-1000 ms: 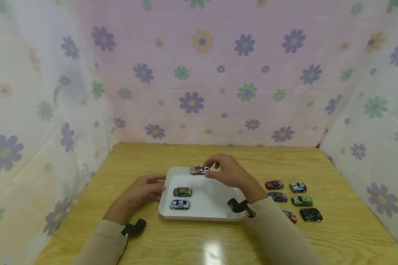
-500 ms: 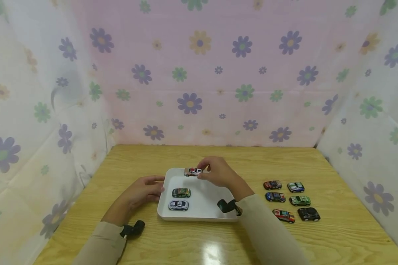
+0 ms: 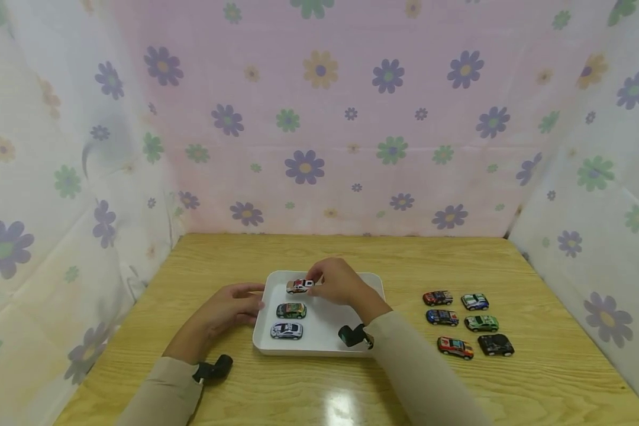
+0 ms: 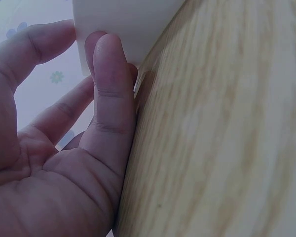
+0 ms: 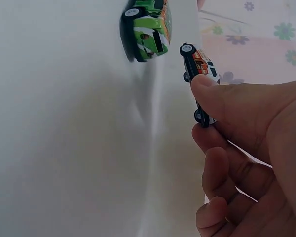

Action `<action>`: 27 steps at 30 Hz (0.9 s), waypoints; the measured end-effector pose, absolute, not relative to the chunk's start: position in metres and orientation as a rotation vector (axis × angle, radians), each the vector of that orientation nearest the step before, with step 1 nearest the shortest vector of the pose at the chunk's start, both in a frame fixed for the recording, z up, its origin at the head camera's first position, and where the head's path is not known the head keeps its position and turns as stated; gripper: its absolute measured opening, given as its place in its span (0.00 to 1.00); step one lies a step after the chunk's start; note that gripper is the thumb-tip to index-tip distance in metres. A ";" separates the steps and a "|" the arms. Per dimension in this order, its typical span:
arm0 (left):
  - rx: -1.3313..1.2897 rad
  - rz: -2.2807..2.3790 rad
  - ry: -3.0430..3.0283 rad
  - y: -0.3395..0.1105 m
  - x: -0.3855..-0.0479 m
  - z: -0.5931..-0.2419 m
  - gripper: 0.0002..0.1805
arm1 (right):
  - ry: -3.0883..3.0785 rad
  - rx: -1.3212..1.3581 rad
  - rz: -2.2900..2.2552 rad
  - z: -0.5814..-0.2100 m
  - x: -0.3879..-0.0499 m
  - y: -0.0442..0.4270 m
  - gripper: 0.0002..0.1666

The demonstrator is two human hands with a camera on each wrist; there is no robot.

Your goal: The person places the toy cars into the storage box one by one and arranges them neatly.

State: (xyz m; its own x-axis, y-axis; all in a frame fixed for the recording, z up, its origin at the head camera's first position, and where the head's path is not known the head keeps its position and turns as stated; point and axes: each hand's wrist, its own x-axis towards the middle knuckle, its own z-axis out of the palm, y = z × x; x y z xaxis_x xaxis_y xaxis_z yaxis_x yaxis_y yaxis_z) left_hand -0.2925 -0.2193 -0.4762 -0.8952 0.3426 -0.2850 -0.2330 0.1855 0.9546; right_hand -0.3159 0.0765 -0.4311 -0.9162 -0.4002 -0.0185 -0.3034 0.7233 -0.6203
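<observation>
R hand (image 3: 336, 283) pinching 1 glossy white/red toy car (image 3: 299, 286) at far-L of smooth white rect. tray (image 3: 322, 334), base contact unclear, w/ 2 cars (image 3: 291, 310) nearer, L hand (image 3: 229, 309) w/ fairly straight fingers touching tray's L wall, 6 more cars (image 3: 481, 323) on wood-grain table (image 3: 234, 254).

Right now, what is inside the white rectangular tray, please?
A green toy car and a white toy car; anything beneath the right hand, pinching a red-and-white toy car, is hidden.
</observation>
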 end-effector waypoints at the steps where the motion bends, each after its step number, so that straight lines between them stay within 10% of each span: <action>1: 0.103 1.755 2.033 -0.219 -0.292 -0.477 0.35 | 2.773 -0.571 -0.951 -0.433 -0.316 0.075 0.13; 27: 0.097 1.767 2.029 -0.218 -0.295 -0.480 0.36 | 2.870 -0.550 -0.678 -0.436 -0.318 0.055 0.14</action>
